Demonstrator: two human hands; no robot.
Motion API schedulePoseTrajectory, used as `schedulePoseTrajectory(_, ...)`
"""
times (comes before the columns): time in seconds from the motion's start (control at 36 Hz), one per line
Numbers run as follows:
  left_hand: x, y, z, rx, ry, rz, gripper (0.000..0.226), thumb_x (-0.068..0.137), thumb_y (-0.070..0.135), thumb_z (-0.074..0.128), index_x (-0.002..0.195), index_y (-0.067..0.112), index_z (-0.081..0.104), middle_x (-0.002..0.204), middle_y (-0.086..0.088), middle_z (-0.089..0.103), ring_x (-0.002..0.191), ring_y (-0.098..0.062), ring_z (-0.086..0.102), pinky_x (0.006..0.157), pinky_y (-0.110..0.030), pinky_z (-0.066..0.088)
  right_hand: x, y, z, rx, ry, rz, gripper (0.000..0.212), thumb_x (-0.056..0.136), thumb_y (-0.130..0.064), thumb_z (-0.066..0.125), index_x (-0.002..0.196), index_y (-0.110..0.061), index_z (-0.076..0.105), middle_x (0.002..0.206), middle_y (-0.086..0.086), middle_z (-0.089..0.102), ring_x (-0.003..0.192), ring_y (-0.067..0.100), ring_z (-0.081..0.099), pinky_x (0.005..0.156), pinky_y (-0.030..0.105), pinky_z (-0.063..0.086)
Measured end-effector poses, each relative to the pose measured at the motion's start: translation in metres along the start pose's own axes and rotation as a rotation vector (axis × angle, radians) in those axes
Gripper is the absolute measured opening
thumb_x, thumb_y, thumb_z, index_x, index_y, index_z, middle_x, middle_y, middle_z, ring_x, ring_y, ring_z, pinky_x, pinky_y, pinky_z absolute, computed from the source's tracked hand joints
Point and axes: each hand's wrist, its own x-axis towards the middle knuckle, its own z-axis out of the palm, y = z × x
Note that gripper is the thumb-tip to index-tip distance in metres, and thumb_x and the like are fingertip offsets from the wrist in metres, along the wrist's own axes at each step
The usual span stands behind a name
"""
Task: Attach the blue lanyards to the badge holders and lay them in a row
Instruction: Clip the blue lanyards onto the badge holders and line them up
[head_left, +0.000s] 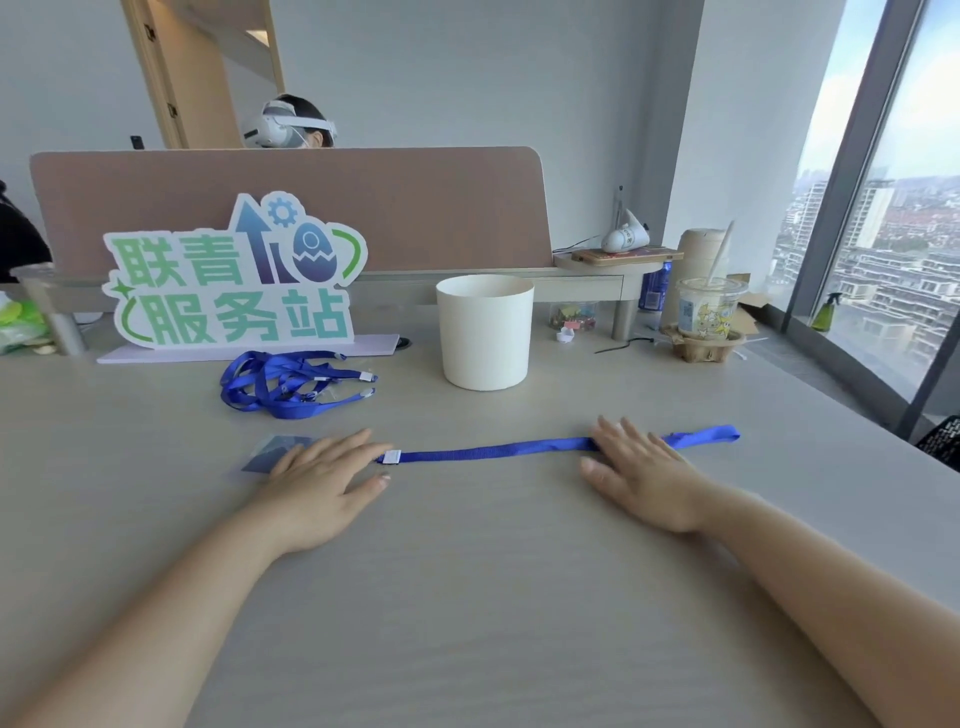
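One blue lanyard (493, 451) lies stretched straight across the table, left to right. My left hand (327, 480) lies flat, fingers straight, over a badge holder (270, 453) at the lanyard's left end, next to its white clip (390, 457). My right hand (641, 467) presses flat on the lanyard near its right end, and the strap's loop sticks out beyond the fingers. A tangled pile of more blue lanyards (291, 382) sits farther back on the left.
A white cylindrical bucket (485, 332) stands behind the lanyard. A green and blue cut-out sign (234, 280) stands at the back left before a desk divider. A drink cup in a carrier (709, 317) and small clutter sit at the back right. A person sits beyond the divider.
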Motion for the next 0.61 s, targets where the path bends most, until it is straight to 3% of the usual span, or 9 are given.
schedulePoseTrajectory(0.08,-0.002,-0.004,0.004,0.021,-0.076,-0.018,0.047,0.096,0.057,0.02,0.141,0.056,0.009,0.157,0.021,0.002,0.146,-0.009,0.0,0.119,-0.041,0.002,-0.004,0.0,0.002,-0.079,-0.082,0.026,0.108,0.059,-0.08,-0.009,0.151,-0.023,-0.001,0.159,-0.007,-0.009,0.146,0.012,-0.012,0.119,0.036,-0.005)
schedulePoseTrajectory(0.25,0.003,-0.002,0.005,0.015,-0.076,-0.017,0.047,0.094,0.059,0.019,0.14,0.059,0.008,0.156,0.023,0.002,0.146,-0.01,0.001,0.118,-0.044,0.004,-0.003,0.025,-0.003,-0.12,-0.051,0.098,0.092,0.073,-0.077,-0.001,0.15,-0.028,0.006,0.159,-0.012,0.0,0.146,0.008,-0.001,0.119,0.037,-0.002)
schedulePoseTrajectory(0.33,0.005,-0.001,0.006,0.016,-0.077,-0.014,0.047,0.093,0.061,0.018,0.139,0.06,0.008,0.156,0.024,0.002,0.146,-0.01,0.001,0.118,-0.044,0.005,-0.008,0.042,-0.005,-0.124,-0.053,0.131,0.101,0.063,-0.08,-0.007,0.15,-0.03,-0.002,0.158,-0.015,-0.002,0.146,0.008,-0.001,0.119,0.036,-0.001)
schedulePoseTrajectory(0.44,0.008,0.007,0.006,0.039,-0.08,-0.001,0.047,0.093,0.062,0.016,0.139,0.061,0.007,0.156,0.024,0.003,0.146,-0.01,0.003,0.118,-0.043,0.007,-0.013,0.069,-0.012,-0.131,-0.05,0.209,0.114,0.052,-0.085,-0.014,0.15,-0.03,0.005,0.159,-0.012,0.003,0.146,0.008,0.001,0.119,0.036,0.001)
schedulePoseTrajectory(0.61,0.022,0.034,0.011,0.058,-0.082,0.061,0.047,0.093,0.061,0.015,0.139,0.061,0.006,0.156,0.024,0.006,0.146,-0.011,0.0,0.118,-0.045,0.003,-0.016,0.113,-0.02,-0.124,-0.032,0.324,0.072,0.088,-0.067,0.008,0.15,-0.03,0.008,0.159,-0.012,0.004,0.146,0.007,0.001,0.119,0.034,-0.001)
